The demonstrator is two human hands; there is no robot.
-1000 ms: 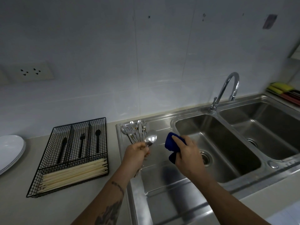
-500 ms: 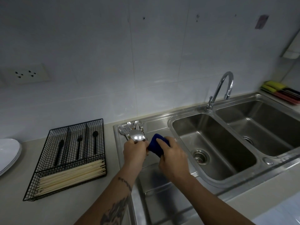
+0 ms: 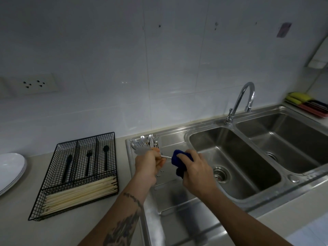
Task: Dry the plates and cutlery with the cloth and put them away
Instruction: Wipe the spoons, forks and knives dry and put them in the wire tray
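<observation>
Over the steel draining board (image 3: 177, 201), the left hand (image 3: 147, 166) is curled around a spoon (image 3: 142, 151), its bowl sticking out to the far left and its handle pointing right. The right hand (image 3: 195, 171) grips a blue cloth (image 3: 181, 160), which meets the handle's tip. More cutlery (image 3: 149, 141) lies heaped at the board's far left corner. On the tabletop (image 3: 26, 233) to the left sits a black wire tray (image 3: 78, 174) holding black utensils and pale chopsticks (image 3: 79, 194), with stacked white plates (image 3: 10, 169) at the far left edge.
</observation>
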